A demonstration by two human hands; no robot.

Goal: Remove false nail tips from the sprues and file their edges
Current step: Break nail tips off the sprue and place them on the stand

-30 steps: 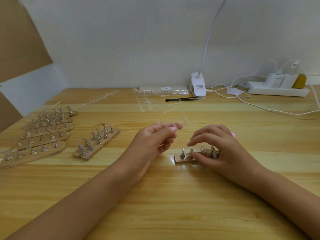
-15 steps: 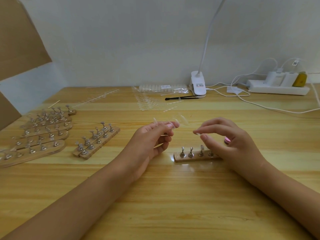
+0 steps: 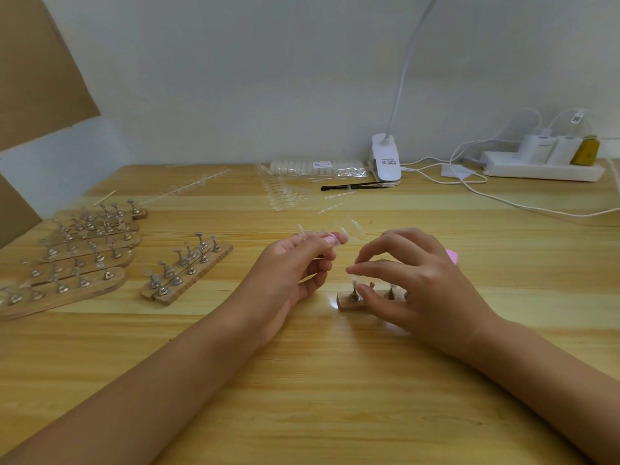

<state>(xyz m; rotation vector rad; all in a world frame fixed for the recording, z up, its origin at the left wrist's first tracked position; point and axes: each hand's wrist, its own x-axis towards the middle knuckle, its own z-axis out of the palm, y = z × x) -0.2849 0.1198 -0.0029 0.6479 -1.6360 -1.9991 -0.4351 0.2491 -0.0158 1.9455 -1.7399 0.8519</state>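
Sprue (image 3: 330, 232) of clear tips is held in the left hand (image 3: 295, 266), pinched between thumb and forefinger and raised off the table (image 3: 335, 380). Its long axis runs roughly left to right across the head view, and the free end, with a few tips still on it, reaches toward the right.

The right hand (image 3: 422, 290) is low, just beside and below that free end. Its fingers are curled, and thumb and forefinger appear to pinch a single nail tip (image 3: 352, 280) at the leftmost peg of a small wooden stand (image 3: 345, 303). The tip is pale and tiny, so whether it is seated on the peg cannot be told. The hand covers the rest of the stand.

By my reading, one tip is being mounted. The next pull depends on that short gap: the sprue lies up and to the left of the right fingertips, and its free end already faces the nearer hand.

A pink object (image 3: 451, 256) shows behind the right hand (possibly the file, though mostly hidden). More peg stands (image 3: 188, 270) lie well to the left, and loose sprues (image 3: 285, 196) lie at the back of the table.
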